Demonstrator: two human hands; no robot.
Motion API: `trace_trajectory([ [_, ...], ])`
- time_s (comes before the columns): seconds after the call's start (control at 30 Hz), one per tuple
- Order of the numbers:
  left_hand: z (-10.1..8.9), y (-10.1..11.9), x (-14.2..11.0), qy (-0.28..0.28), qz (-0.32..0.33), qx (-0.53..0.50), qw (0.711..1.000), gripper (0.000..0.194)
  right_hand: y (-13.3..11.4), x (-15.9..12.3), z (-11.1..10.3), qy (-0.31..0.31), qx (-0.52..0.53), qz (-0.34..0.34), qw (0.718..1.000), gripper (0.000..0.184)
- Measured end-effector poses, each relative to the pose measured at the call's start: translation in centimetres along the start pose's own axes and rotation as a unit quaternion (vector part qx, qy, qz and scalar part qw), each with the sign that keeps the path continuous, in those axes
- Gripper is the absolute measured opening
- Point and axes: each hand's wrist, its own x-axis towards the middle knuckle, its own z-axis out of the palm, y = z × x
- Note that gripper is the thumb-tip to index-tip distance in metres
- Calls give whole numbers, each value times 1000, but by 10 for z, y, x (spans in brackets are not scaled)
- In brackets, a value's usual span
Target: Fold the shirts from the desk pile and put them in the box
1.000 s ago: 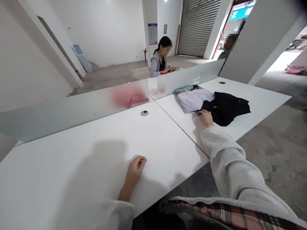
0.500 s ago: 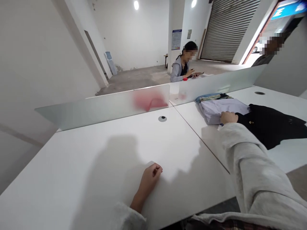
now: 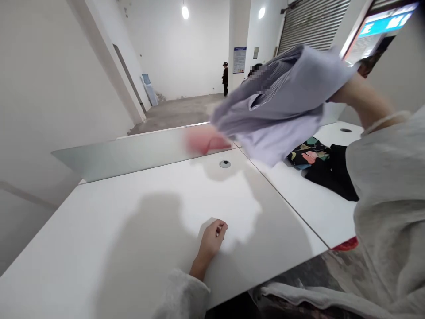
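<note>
My right hand [image 3: 345, 92] is raised over the right part of the white table, gripping a light purple shirt [image 3: 282, 104]. The shirt hangs in loose folds toward the left, blurred by motion, and hides most of my fingers. Below it on the table lie a floral-patterned folded cloth [image 3: 310, 153] and a black garment [image 3: 335, 177], partly behind my right sleeve. My left hand [image 3: 212, 239] rests near the table's front edge, fingers loosely curled in, with nothing visible in them.
A frosted divider [image 3: 133, 148] runs along the back of the white table [image 3: 116, 208], with a blurred red thing behind it. A cable hole [image 3: 225, 164] sits near the seam. One person [image 3: 225, 79] stands far back; others are partly hidden. Something red [image 3: 347, 243] shows below the right edge.
My right hand has lifted the light purple shirt off the pile and up, unfolding it. The floral cloth beneath is now exposed. My left hand stays on the table.
</note>
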Motion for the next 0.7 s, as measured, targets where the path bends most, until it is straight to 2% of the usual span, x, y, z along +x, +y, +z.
trace_trajectory([
  [0.07, -1, -1, 0, 18, -7, -21, 1000, 26, -30, -20, 2, 13, -14, 32, 999, 23],
  [0.13, -4, -2, 2, 43, -13, -51, 998, 29, -62, -39, 3, -16, -8, 30, 999, 22],
  [0.23, -10, -1, 5, 69, -22, -104, 992, 38, -106, -63, 2, -79, 59, -49, 994, 22],
  [0.3, -13, 3, 6, 70, -24, -140, 987, 44, -131, -77, 0, -63, 113, -88, 988, 22],
  [0.37, -13, 9, 5, 54, -23, -222, 973, 50, -151, -89, -1, -49, 179, -123, 975, 25],
  [0.47, -4, 18, 5, 49, -22, -347, 936, 56, -170, -101, -4, -17, 296, -157, 942, 35],
  [0.57, 5, 26, 10, 98, -43, -409, 906, 48, -179, -106, -8, 20, 354, -144, 924, 39],
  [0.63, 0, 32, 17, 115, -53, -449, 884, 32, -183, -109, -8, 29, 391, -126, 911, 38],
  [0.7, -17, 39, 24, 126, -45, -472, 872, 26, -184, -112, -3, 7, 434, -102, 895, 35],
])
